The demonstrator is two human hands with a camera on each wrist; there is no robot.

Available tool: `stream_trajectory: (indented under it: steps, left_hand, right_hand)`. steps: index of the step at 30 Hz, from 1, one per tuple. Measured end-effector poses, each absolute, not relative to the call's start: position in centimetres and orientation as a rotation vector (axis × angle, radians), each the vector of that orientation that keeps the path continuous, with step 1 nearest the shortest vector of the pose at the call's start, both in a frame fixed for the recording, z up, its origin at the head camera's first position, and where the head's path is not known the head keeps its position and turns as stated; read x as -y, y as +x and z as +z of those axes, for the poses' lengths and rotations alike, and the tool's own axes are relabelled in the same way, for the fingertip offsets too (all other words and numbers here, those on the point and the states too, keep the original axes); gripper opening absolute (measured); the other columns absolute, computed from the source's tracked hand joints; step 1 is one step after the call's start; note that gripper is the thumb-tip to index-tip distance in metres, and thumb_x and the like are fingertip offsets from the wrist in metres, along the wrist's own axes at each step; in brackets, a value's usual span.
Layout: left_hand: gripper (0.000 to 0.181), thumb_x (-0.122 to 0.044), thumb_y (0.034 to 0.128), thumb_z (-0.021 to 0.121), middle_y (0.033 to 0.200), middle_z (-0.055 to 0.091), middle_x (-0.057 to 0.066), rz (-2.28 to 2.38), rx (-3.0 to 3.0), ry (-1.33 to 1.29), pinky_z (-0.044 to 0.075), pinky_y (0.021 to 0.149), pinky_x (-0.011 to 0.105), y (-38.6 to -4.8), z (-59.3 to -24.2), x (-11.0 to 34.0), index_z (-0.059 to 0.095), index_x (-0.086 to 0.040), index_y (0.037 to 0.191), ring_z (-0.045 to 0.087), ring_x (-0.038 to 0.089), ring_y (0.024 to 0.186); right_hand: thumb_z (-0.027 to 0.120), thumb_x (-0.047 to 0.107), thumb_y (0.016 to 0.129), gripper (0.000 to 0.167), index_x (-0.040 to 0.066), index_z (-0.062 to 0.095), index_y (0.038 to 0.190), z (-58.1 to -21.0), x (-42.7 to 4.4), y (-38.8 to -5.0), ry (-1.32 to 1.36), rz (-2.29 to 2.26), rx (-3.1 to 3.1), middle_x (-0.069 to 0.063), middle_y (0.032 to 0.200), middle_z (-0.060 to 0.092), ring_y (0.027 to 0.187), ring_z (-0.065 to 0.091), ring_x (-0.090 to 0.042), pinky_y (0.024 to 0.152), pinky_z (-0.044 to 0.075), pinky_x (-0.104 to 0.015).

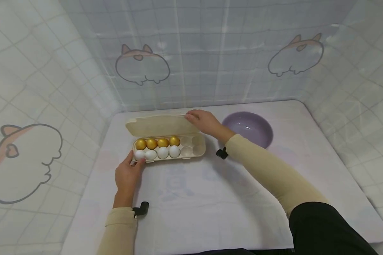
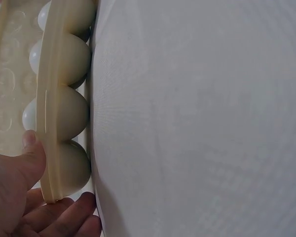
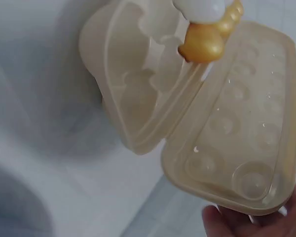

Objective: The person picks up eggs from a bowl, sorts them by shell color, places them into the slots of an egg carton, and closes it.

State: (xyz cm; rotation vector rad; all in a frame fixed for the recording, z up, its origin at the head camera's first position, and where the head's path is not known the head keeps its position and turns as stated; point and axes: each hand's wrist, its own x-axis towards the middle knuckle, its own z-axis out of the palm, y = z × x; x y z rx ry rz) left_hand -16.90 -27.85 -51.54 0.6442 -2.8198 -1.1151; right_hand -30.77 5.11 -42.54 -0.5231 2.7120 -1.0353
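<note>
A cream plastic egg carton (image 1: 198, 145) lies on the white-covered table with its lid (image 1: 159, 125) raised at the back. Several gold eggs (image 1: 162, 142) fill part of the rear row, and several white eggs (image 1: 174, 151) stand in front of them. The cups at the right end hold no eggs. My left hand (image 1: 127, 175) grips the carton's left end; in the left wrist view the thumb lies over the rim and the fingers curl beneath. At the lid's right end, my right hand (image 1: 207, 123) holds the edge, its fingers partly out of the right wrist view.
A purple bowl (image 1: 268, 136) stands right of the carton, partly behind the right forearm. Tile-patterned sheets with cartoon animals (image 1: 142, 67) surround the table (image 1: 185, 205) at the back and sides. Each wrist wears a small black device (image 1: 141, 209).
</note>
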Motion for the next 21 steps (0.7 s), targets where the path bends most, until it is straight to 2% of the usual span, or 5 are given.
stream_trajectory:
  steps: [6, 11, 15, 18, 21]
  left_hand:
    - [0.076, -0.051, 0.0983, 0.072, 0.142, 0.065, 0.014, -1.085, 2.841, 0.628, 0.040, 0.121, 0.062, -17.3, -51.6, 28.4, 0.040, -0.024, 0.163, 0.046, 0.044, 0.150]
    - [0.062, -0.049, 0.0986, 0.071, 0.136, 0.071, 0.016, -1.030, 2.836, 0.636, 0.049, 0.108, 0.064, -17.3, -51.7, 28.7, 0.059, -0.020, 0.152, 0.057, 0.045, 0.140]
    - [0.049, -0.046, 0.0987, 0.070, 0.131, 0.075, 0.015, -0.996, 2.814, 0.623, 0.053, 0.099, 0.062, -17.5, -52.1, 29.0, 0.068, -0.019, 0.140, 0.064, 0.045, 0.132]
    - [0.047, -0.044, 0.0998, 0.068, 0.132, 0.075, 0.014, -0.993, 2.799, 0.612, 0.053, 0.101, 0.062, -17.7, -52.3, 29.3, 0.068, -0.018, 0.139, 0.065, 0.044, 0.131]
    - [0.064, -0.040, 0.1009, 0.069, 0.144, 0.067, 0.016, -1.078, 2.770, 0.625, 0.050, 0.113, 0.059, -17.7, -52.3, 29.7, 0.052, -0.013, 0.156, 0.067, 0.039, 0.131]
  right_hand:
    - [0.048, 0.057, 0.109, 0.060, 0.023, 0.051, 0.158, -42.9, -3.7, -28.6, -0.881, -0.621, -2.633, -0.002, 0.159, 0.057, 0.150, 0.052, -0.025, 0.126, 0.040, -0.044]
    - [0.047, 0.065, 0.106, 0.071, 0.028, 0.036, 0.166, -44.4, -1.6, -26.5, -1.059, -0.204, -2.613, -0.010, 0.173, 0.037, 0.159, 0.038, -0.031, 0.127, 0.037, -0.056]
    - [0.053, 0.068, 0.101, 0.076, 0.031, 0.036, 0.165, -45.7, -0.5, -25.3, -1.074, -0.038, -2.728, -0.013, 0.169, 0.040, 0.154, 0.044, -0.036, 0.119, 0.044, -0.063]
    - [0.058, 0.067, 0.099, 0.079, 0.032, 0.035, 0.165, -46.4, 0.0, -24.9, -1.062, -0.001, -2.782, -0.014, 0.168, 0.040, 0.153, 0.044, -0.037, 0.118, 0.045, -0.064]
    - [0.060, 0.066, 0.099, 0.079, 0.033, 0.033, 0.166, -46.9, 0.4, -24.7, -1.056, 0.015, -2.799, -0.015, 0.170, 0.037, 0.155, 0.041, -0.039, 0.119, 0.043, -0.065]
